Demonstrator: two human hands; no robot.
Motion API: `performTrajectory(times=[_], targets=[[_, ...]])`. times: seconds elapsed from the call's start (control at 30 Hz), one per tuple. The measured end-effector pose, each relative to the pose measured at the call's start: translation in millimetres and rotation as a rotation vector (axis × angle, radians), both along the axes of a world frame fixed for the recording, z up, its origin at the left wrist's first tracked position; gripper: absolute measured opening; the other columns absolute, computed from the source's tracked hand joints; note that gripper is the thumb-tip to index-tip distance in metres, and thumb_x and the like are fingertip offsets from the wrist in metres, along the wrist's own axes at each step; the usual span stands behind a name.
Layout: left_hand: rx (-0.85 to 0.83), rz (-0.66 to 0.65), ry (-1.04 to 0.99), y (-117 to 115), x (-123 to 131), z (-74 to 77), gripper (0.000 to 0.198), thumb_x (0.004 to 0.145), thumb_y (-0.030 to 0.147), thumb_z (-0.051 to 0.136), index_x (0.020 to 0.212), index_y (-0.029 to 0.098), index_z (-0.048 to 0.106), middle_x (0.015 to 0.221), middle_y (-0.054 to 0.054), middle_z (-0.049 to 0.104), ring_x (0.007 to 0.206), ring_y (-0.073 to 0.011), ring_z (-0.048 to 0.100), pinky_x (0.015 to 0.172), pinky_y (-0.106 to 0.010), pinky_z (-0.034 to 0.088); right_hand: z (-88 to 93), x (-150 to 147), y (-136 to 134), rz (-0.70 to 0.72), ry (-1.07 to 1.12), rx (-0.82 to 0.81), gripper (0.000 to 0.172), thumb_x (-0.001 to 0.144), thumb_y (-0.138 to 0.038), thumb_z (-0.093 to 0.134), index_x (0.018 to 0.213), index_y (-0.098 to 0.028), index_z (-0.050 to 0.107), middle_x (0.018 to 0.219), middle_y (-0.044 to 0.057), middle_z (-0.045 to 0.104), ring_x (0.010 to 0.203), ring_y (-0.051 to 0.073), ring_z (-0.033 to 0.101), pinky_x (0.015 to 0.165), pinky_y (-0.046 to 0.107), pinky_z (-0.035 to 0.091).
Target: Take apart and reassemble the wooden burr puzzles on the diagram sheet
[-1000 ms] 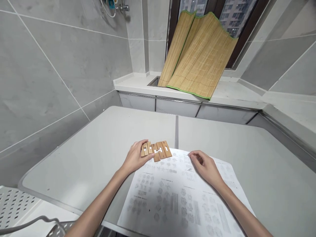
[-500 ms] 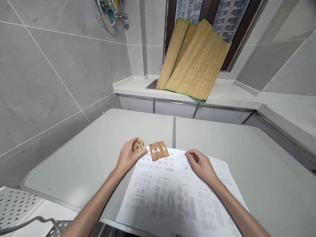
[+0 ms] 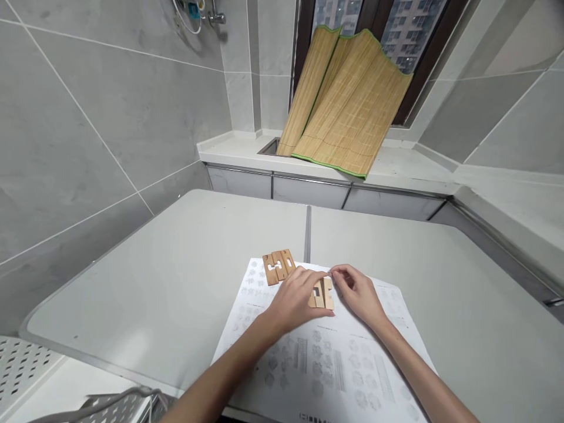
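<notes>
My left hand (image 3: 293, 299) grips a group of light wooden puzzle pieces (image 3: 323, 294) between thumb and fingers, over the printed sheet (image 3: 343, 329). The pieces have notches and a square cutout, and my fingers cover part of them. Just to the right, my right hand (image 3: 358, 291) rests on the sheet with thumb and fingertips pinched together; what they hold, if anything, is too small to make out. Behind my left hand lie several flat brown wooden pieces (image 3: 278, 266) side by side, marked with numbers and with shaped slots, at the sheet's far edge.
A pale table (image 3: 198, 252) with a central seam carries the sheet. Past it, a bamboo mat (image 3: 348, 106) with green edging leans on the white ledge (image 3: 233, 153) by the window. A white perforated rack (image 3: 22, 364) and a grey cable (image 3: 110, 396) are at lower left.
My left hand has carried the light wooden pieces rightward, from left of the brown pieces to beside my right hand. My right hand keeps its pinched pose; the brown pieces stay lying.
</notes>
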State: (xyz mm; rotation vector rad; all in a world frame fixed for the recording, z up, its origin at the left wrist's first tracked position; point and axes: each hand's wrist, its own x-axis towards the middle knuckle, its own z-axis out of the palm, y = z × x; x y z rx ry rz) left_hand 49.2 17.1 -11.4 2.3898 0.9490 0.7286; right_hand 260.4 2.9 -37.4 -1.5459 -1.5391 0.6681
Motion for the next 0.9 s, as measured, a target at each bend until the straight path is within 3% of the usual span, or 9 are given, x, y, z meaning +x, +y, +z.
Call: performTrajectory(times=[0.13, 0.23, 0.37, 0.5, 0.6, 0.7, 0.9], targets=[[0.015, -0.036, 0.031, 5.2, 7.6, -8.8, 0.083, 0.071, 0.049, 0.095, 0.139, 0.026, 0.053, 0.128, -0.009, 0.068, 0.12, -0.0324, 0.063, 0.099, -0.047, 0.054, 2.8, -0.5, -1.4, -0.018, 0.012, -0.004, 0.036, 0.101, -0.054, 0.053, 0.099, -0.022, 0.071, 0.095, 0.007, 0.077, 0.073, 0.022, 0.066, 0.069, 0.033, 0.051], [0.055, -0.075, 0.022, 10.4, 1.1, -6.0, 0.087, 0.073, 0.06, 0.09, 0.142, 0.025, 0.049, 0.136, -0.013, 0.063, 0.124, -0.034, 0.06, 0.103, -0.05, 0.052, 6.2, -1.6, -3.3, -0.005, -0.062, 0.034, 0.033, 0.101, -0.051, 0.054, 0.1, -0.023, 0.07, 0.093, 0.007, 0.075, 0.073, 0.022, 0.065, 0.068, 0.034, 0.05], [0.108, -0.044, 0.066, 17.6, -17.7, 1.5, 0.091, 0.064, 0.073, 0.088, 0.133, 0.023, 0.056, 0.14, -0.018, 0.056, 0.131, -0.0408, 0.054, 0.105, -0.057, 0.048, 10.4, -3.5, -6.7, 0.049, -0.274, 0.167, 0.022, 0.101, -0.043, 0.056, 0.098, -0.024, 0.067, 0.093, 0.007, 0.072, 0.08, 0.023, 0.064, 0.073, 0.036, 0.049], [0.039, -0.044, 0.074, 19.9, -35.2, 6.2, 0.066, 0.073, 0.057, 0.091, 0.124, 0.027, 0.062, 0.143, -0.014, 0.054, 0.134, -0.0388, 0.051, 0.106, -0.055, 0.048, 14.3, -3.0, -9.0, 0.121, -0.353, 0.191, 0.017, 0.101, -0.04, 0.058, 0.099, -0.025, 0.066, 0.092, 0.006, 0.07, 0.083, 0.024, 0.064, 0.074, 0.036, 0.049], [-0.07, -0.034, -0.035, 19.6, -41.7, 9.7, 0.064, 0.08, 0.038, 0.089, 0.135, 0.031, 0.057, 0.147, -0.011, 0.054, 0.138, -0.035, 0.051, 0.112, -0.051, 0.046, 17.6, -0.3, -9.9, 0.216, -0.36, 0.139, 0.013, 0.099, -0.037, 0.06, 0.102, -0.026, 0.067, 0.089, 0.004, 0.068, 0.08, 0.024, 0.064, 0.072, 0.036, 0.049], [-0.207, -0.045, -0.132, 19.9, -42.9, 12.6, 0.066, 0.086, 0.025, 0.081, 0.143, 0.033, 0.049, 0.144, -0.007, 0.059, 0.128, -0.0287, 0.06, 0.108, -0.045, 0.051, 20.4, 3.2, -11.0, 0.311, -0.351, 0.1, 0.017, 0.093, -0.034, 0.066, 0.108, -0.027, 0.066, 0.091, 0.004, 0.069, 0.082, 0.025, 0.064, 0.075, 0.036, 0.051], [-0.353, 0.053, -0.257, 20.1, -40.9, 8.6, 0.068, 0.083, 0.034, 0.086, 0.14, 0.03, 0.048, 0.131, -0.007, 0.065, 0.115, -0.0255, 0.066, 0.099, -0.042, 0.057, 21.2, 6.9, -12.6, 0.315, -0.292, 0.04, 0.028, 0.09, -0.031, 0.066, 0.117, -0.028, 0.064, 0.098, 0.005, 0.071, 0.083, 0.025, 0.065, 0.075, 0.037, 0.053]])
